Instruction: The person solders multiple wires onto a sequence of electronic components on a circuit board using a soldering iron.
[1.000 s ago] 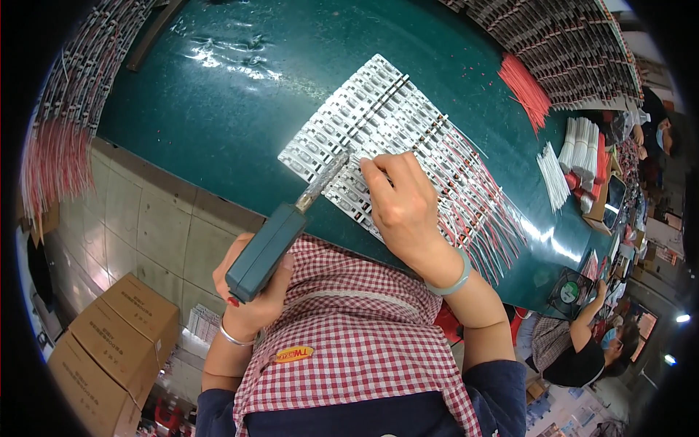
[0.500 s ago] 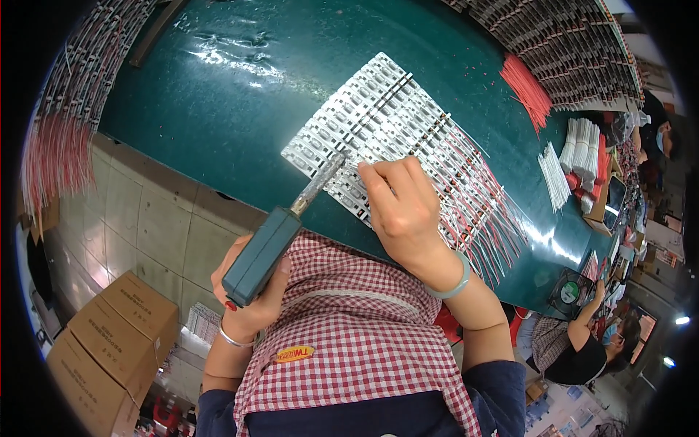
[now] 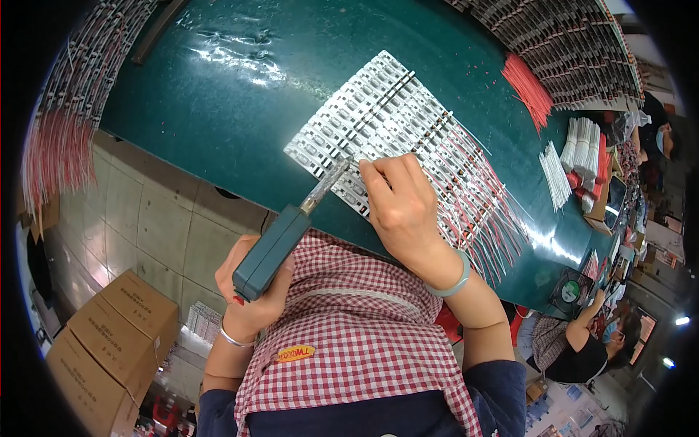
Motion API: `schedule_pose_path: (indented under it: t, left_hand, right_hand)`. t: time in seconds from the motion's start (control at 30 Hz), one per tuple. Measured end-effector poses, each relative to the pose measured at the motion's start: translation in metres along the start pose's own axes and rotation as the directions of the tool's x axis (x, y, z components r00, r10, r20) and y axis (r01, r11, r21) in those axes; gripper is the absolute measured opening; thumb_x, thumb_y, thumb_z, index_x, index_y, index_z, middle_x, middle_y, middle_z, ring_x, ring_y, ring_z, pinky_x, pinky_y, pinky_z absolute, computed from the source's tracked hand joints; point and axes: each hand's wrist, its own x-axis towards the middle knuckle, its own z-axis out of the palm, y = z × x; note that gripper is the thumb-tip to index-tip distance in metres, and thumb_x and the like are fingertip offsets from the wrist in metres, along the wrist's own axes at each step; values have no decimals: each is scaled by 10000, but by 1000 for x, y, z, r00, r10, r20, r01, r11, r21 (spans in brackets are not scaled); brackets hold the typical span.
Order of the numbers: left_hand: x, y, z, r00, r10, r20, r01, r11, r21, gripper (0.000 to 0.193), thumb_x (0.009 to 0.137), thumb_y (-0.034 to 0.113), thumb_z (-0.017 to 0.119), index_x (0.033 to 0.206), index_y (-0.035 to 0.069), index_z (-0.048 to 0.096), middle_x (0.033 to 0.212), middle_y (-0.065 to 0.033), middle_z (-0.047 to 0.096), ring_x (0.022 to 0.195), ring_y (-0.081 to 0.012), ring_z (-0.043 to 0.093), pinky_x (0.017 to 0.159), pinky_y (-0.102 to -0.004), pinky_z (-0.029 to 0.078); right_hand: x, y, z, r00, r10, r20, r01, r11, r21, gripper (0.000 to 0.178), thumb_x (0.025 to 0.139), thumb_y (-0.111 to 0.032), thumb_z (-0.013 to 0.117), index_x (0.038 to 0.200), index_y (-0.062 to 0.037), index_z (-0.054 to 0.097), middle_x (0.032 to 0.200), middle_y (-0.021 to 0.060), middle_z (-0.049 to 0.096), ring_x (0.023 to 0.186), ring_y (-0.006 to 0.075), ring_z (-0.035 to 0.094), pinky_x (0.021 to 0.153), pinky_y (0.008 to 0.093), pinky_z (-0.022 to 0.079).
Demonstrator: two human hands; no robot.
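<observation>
My left hand [image 3: 253, 313] is closed around the dark green body of a soldering gun [image 3: 274, 249]. Its metal barrel points up and to the right, and the tip reaches the near left part of a white panel of small light modules [image 3: 349, 109]. Beside the tip, my right hand [image 3: 402, 211] has its thumb and forefinger pinched over the panel. What lies between those fingers is too small to make out. Red and white wires [image 3: 495, 233] fan out from the panel's right side, partly under my right hand.
The panel lies on a green table [image 3: 218, 109]. Red wires [image 3: 528, 91] and white wire bundles [image 3: 580, 146] lie on the right, near a small fan [image 3: 571, 291]. Stacked module panels [image 3: 561, 51] stand at the far right. Cardboard boxes [image 3: 116, 328] are at lower left; a co-worker [image 3: 575, 349] sits at right.
The soldering gun and my left hand have shifted slightly to the right. The panel sits a touch further right as well. My right hand stays pinched in nearly the same place.
</observation>
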Motion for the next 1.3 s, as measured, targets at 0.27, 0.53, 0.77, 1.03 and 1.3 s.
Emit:
schedule_pose_path:
  t: [0.27,0.53,0.77,1.03,1.3]
  left_hand:
    - [-17,-13,-2,999,-52,-8,51,998,-40,182,732,-33,735,904,-52,677,835,-138,649,668,-230,634,611,-293,508]
    - [-17,-11,-3,999,-14,-40,10,995,-97,210,745,-29,735,946,-67,687,884,-164,676,736,-254,668,659,-308,534]
    - [-15,-7,-7,1000,-4,-11,3,1000,-30,225,747,-31,740,960,-75,686,918,-167,685,771,-262,686,699,-315,547]
    - [-20,-10,-6,998,-57,11,57,998,-37,207,746,-30,739,937,-58,665,890,-147,670,741,-248,666,683,-302,532]
    - [-17,-10,-5,999,-38,16,38,999,2,198,719,-36,733,906,-42,669,845,-130,652,685,-234,639,640,-297,515]
  right_hand:
    - [0,0,1,1000,7,3,-7,1000,-6,269,705,76,682,969,24,689,849,89,612,754,240,573,617,342,490]
    - [-2,1,3,999,-37,-37,36,999,-11,292,683,20,629,970,54,668,881,105,576,778,250,546,607,332,467]
    - [-10,-6,4,999,-25,-34,26,999,31,312,683,19,637,992,42,674,880,98,582,779,246,543,596,323,466]
    - [-9,-7,6,999,-27,-32,27,1000,8,294,691,18,626,981,39,672,855,94,561,775,244,534,592,322,464]
    - [-8,-9,5,1000,-13,-17,13,1000,-4,270,702,36,669,972,30,680,846,95,573,759,246,546,605,334,472]
